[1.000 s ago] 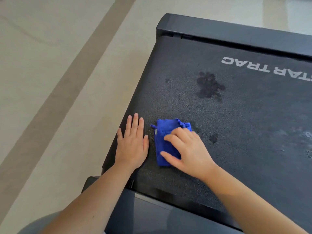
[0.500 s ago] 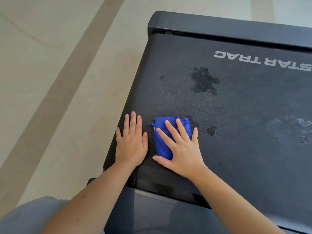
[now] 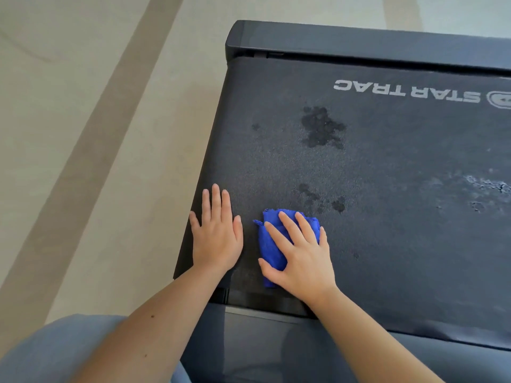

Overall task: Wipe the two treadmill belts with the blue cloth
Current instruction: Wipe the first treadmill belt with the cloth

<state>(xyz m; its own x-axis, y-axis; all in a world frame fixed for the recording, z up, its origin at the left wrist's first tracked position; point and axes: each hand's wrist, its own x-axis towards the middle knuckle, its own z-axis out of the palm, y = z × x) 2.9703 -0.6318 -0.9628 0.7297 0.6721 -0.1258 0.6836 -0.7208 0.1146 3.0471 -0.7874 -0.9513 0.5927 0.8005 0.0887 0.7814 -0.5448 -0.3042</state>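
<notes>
A black treadmill belt (image 3: pixel 387 230) fills the right of the head view, printed with white "STAR TRAC" lettering (image 3: pixel 406 91). A folded blue cloth (image 3: pixel 269 244) lies on the belt near its left front corner. My right hand (image 3: pixel 298 255) presses flat on the cloth with straight, spread fingers. My left hand (image 3: pixel 217 236) rests flat on the belt just left of the cloth, at the belt's left edge. A dark wet blotch (image 3: pixel 322 127) sits further up the belt, and smaller dark spots (image 3: pixel 326 199) lie just beyond the cloth.
Beige floor with a darker stripe (image 3: pixel 91 161) lies left of the treadmill. The black end cover (image 3: pixel 359 42) crosses the belt's far end. Pale scuffed marks (image 3: pixel 486 189) show at the belt's right. A dark side rail (image 3: pixel 276 341) runs under my forearms.
My right hand went from curled fingers on the cloth to a flat palm, and drew the cloth toward me, uncovering damp spots. The left hand stayed put.
</notes>
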